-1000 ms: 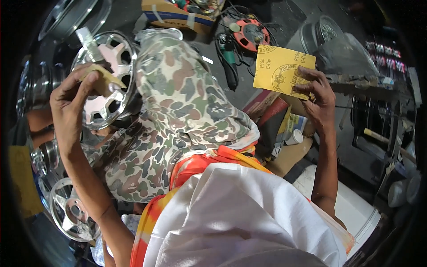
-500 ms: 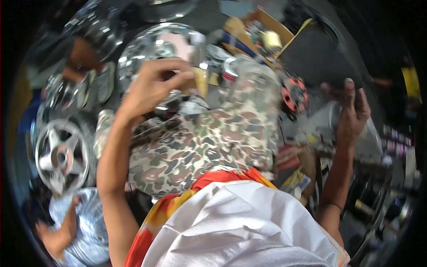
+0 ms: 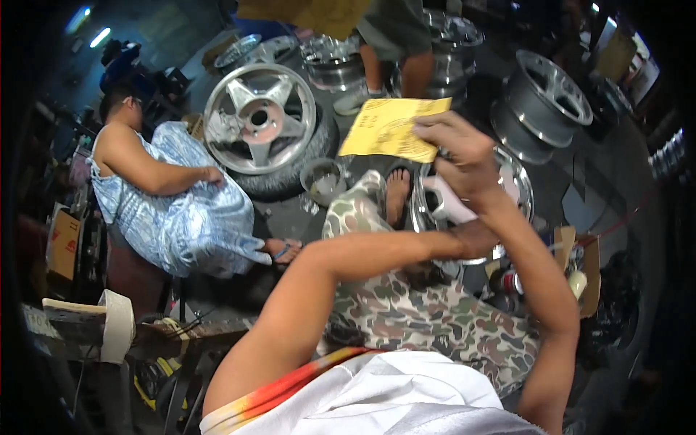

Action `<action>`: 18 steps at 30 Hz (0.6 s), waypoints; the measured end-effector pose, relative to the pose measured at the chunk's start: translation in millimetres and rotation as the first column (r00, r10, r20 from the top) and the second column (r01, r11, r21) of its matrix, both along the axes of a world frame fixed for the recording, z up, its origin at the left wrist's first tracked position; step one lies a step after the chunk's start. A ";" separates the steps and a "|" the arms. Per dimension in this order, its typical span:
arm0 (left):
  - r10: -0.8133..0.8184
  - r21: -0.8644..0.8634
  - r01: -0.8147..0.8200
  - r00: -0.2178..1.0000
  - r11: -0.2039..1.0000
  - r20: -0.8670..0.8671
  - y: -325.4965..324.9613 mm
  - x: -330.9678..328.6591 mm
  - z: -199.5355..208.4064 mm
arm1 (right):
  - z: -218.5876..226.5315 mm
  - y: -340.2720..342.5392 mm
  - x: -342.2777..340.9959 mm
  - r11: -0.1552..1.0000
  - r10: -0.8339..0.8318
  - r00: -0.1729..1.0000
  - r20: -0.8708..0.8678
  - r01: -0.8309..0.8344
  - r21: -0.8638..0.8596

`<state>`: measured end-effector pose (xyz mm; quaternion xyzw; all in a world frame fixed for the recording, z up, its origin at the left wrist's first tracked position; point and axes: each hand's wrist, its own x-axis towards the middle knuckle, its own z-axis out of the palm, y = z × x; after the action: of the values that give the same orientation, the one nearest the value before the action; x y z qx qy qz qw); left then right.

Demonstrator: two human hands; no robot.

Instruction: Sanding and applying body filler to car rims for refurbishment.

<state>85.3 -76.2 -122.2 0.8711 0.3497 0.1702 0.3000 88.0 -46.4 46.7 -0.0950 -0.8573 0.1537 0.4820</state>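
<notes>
My right hand is raised with its fingers closed on the edge of a yellow printed sheet, which looks like sandpaper. The sheet hangs flat to the left of the fingers. Lower down, my left hand reaches across to the right, beneath my right forearm; its fingers are hidden. Below both hands lies a shiny wheel rim with pale spokes, between my legs in camouflage trousers.
A person in a blue patterned garment sits at the left beside a spoked wheel with a tyre. A small bowl stands near it. Another person's legs are ahead. Stacked rims and a cardboard box are at the right.
My view has swung to the left. The yellow sheet, earlier in my left hand, is now in my right. My right hand has come in from the far right, and my left arm now crosses beneath it.
</notes>
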 end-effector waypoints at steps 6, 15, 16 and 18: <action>0.029 -0.163 -0.008 0.991 0.987 0.131 -15.6 -42.9 69.6 | -9.8 9.9 -92.8 0.994 0.110 0.992 0.058 -0.109 -0.028; 0.074 -0.216 -0.045 0.989 0.975 0.126 -34.0 -60.2 99.0 | 0.3 11.3 -112.6 0.989 0.149 0.987 0.064 -0.148 -0.030; 0.079 -0.223 -0.049 0.989 0.974 0.125 -36.9 -61.3 100.2 | 0.0 11.1 -113.8 0.987 0.157 0.986 0.051 -0.155 -0.039; 0.097 -0.240 -0.066 0.988 0.969 0.123 -44.1 -65.1 102.7 | 1.4 6.4 -121.0 0.985 0.167 0.984 0.067 -0.164 -0.046</action>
<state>20.2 -120.4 -19.6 0.8009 0.3821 0.1977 0.4166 -33.0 -40.1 48.1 -0.0384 -0.8755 0.2071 0.4350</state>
